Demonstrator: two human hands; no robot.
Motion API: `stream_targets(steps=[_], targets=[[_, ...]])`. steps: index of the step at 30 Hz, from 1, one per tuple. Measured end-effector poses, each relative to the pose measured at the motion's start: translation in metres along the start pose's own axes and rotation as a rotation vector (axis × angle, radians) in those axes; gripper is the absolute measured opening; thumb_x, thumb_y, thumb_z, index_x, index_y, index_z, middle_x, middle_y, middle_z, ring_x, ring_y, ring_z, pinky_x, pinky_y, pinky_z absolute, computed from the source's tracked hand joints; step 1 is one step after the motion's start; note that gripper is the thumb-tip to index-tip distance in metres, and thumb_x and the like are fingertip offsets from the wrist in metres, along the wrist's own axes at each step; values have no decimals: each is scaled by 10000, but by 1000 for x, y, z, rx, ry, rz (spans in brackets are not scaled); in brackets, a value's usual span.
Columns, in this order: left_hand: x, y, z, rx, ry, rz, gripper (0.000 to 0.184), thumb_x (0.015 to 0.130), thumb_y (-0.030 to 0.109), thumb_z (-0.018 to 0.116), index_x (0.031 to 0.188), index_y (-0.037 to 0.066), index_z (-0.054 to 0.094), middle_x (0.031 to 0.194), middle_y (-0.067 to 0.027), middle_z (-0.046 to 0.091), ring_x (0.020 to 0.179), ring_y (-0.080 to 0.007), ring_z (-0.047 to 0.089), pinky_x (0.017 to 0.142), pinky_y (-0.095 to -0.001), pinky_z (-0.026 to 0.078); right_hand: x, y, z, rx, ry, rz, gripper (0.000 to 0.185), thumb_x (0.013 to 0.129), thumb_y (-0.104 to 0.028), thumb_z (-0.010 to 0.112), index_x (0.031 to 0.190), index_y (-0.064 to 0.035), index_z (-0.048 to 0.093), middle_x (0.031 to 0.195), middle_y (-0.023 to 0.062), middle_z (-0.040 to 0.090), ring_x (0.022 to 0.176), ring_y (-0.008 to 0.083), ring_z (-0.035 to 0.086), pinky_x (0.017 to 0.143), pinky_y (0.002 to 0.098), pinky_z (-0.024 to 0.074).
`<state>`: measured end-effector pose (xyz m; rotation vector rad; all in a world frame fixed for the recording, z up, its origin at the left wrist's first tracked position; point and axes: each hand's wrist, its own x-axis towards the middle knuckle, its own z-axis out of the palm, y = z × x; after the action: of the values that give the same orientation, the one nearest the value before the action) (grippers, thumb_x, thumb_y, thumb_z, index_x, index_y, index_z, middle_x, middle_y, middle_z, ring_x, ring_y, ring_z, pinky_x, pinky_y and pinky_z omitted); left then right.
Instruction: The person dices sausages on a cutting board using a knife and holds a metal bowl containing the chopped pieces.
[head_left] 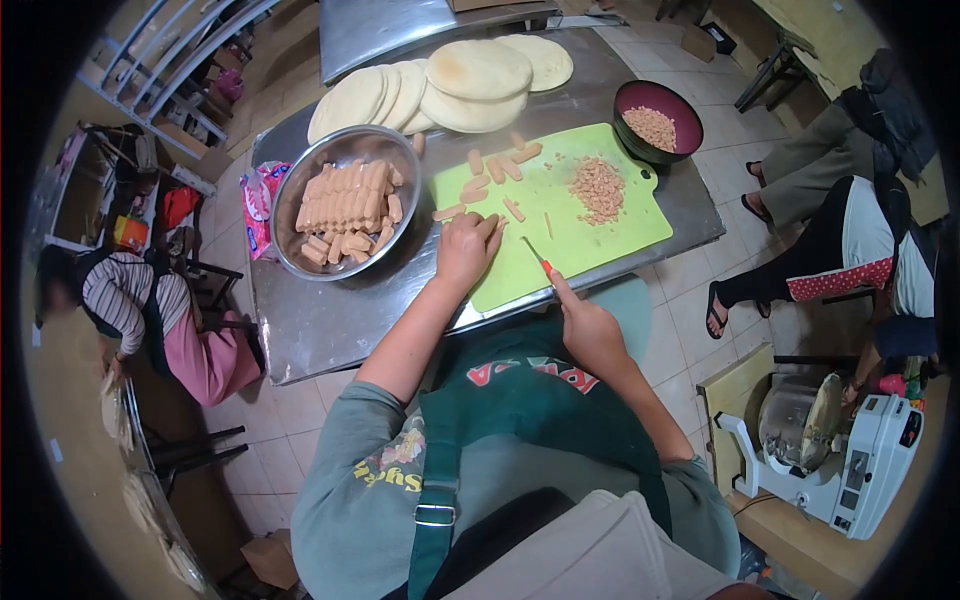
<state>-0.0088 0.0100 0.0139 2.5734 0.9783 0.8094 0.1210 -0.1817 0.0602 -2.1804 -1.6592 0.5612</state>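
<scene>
My right hand [592, 328] is closed round the orange handle of a knife [537, 256], whose blade points over the green cutting board [625, 240]. At the board's left edge, my left hand [466, 250] rests with its fingers curled together; what they hold, if anything, is hidden. Just beyond its knuckles lies a sausage [449, 212], and more sausages [497, 168] are scattered across the board's upper left. Thin sausage strips [513, 210] lie between the hands. Diced sausage [598, 192] forms a pile on the board's right side.
A steel bowl of sausages [345, 198] stands left, beside a pink packet [262, 205]. Flat round breads [480, 72] are stacked at the back. A dark bowl [622, 128] contains diced pieces. A person [150, 300] sits left; others are at right near a mixer [830, 450].
</scene>
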Motion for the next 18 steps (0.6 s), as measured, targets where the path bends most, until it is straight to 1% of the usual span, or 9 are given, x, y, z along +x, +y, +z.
stream_targets(steps=[3,4,6,8,10,12,13,15,18], targets=[[5,4,-5,61,129,101,261,713,181,689,960,97,667,834,-100,597,823,-282,571,711,-405,445,2,21,9,375,198,-159,499,894,-85,444,1383,-138,366,646,146,582,571,291,585,540,371,444],[4,8,-8,31,128,111,276,713,171,685,980,107,657,872,-88,592,862,-275,557,738,-402,432,1,23,4,373,197,-161,499,894,-85,444,1383,-138,366,646,146,582,571,291,585,540,371,444],[3,10,-7,1,122,118,293,712,162,681,1000,117,647,910,-76,586,901,-269,542,765,-399,419,-4,22,-9,621,3,89,434,893,-114,438,1327,-115,438,970,208,638,829,334,641,745,340,482],[2,11,-3,-108,-33,194,272,707,144,670,976,113,651,911,-72,583,885,-266,537,758,-385,414,-5,26,-13,645,-9,84,443,887,-107,444,1329,-117,437,981,208,639,857,318,643,755,333,477],[2,17,1,-143,-15,177,211,696,127,659,906,109,666,841,-52,582,847,-245,538,732,-372,404,-5,30,-14,669,-20,78,451,881,-100,451,1332,-120,436,993,209,639,884,302,646,765,325,471],[3,18,5,-137,-64,137,139,708,133,649,840,105,682,798,-48,575,823,-240,532,706,-374,398,-5,34,-13,674,13,76,456,882,-96,457,1337,-129,439,898,147,660,774,217,651,697,303,473],[3,18,6,-136,-63,136,139,708,133,649,840,105,682,798,-48,575,823,-240,532,706,-374,398,-5,36,-15,675,13,76,456,882,-96,457,1337,-129,439,898,147,660,774,217,651,697,303,473],[4,20,8,-105,-70,107,71,720,134,637,762,98,681,763,-39,570,814,-235,528,687,-376,390,-5,40,-18,743,-16,192,462,886,-91,462,1345,-142,439,768,65,608,635,114,567,621,256,454],[6,25,7,-70,-55,147,66,721,101,632,766,74,672,729,-68,574,744,-269,538,678,-390,412,-5,43,-25,803,65,164,471,890,-91,462,1355,-154,430,692,12,521,574,60,462,569,219,420]])
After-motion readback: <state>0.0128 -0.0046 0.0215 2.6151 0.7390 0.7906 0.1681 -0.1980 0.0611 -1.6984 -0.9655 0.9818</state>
